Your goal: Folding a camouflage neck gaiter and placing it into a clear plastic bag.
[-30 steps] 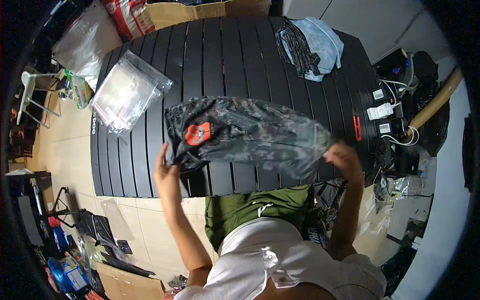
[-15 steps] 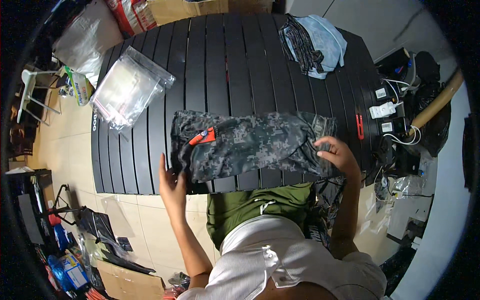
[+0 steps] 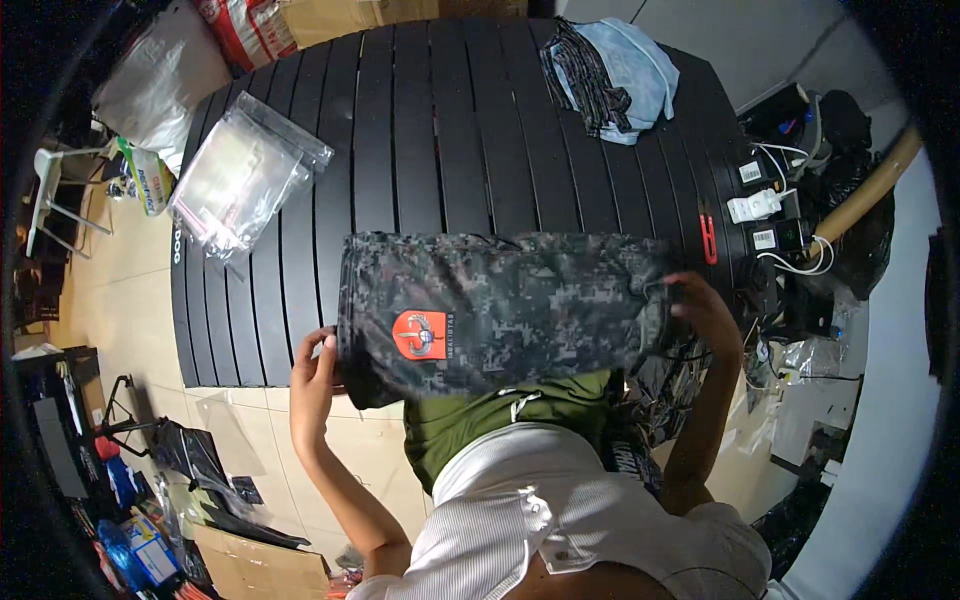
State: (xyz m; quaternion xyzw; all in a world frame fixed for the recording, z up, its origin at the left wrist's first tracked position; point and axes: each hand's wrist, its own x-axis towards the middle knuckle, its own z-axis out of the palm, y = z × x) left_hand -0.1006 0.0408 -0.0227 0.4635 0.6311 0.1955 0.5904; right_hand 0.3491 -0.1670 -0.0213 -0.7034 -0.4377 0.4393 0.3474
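Note:
A folded grey-green pixel-camouflage garment (image 3: 540,310) with a red printed emblem is stretched out sideways over the near edge of the table. Its exact kind cannot be made out while folded. My left hand (image 3: 316,375) pinches its left end, thumb on the near side and fingertips partly hidden at the cloth. At the opposite end, my right hand (image 3: 706,315) grips the gathered edge; motion smears its fingers a little. The garment's lower edge hangs in front of my green trousers (image 3: 500,415).
A black slatted table (image 3: 400,150) bears clear plastic bags (image 3: 245,175) at left and a folded light-blue and dark garment (image 3: 625,75) at far right. Red-handled snips (image 3: 708,240) lie near the right edge, beside white chargers and cables (image 3: 755,207).
The garment has been lifted toward me and spread flatter, showing the whole red emblem. My left hand has closed on its left end; both hands have moved slightly outward.

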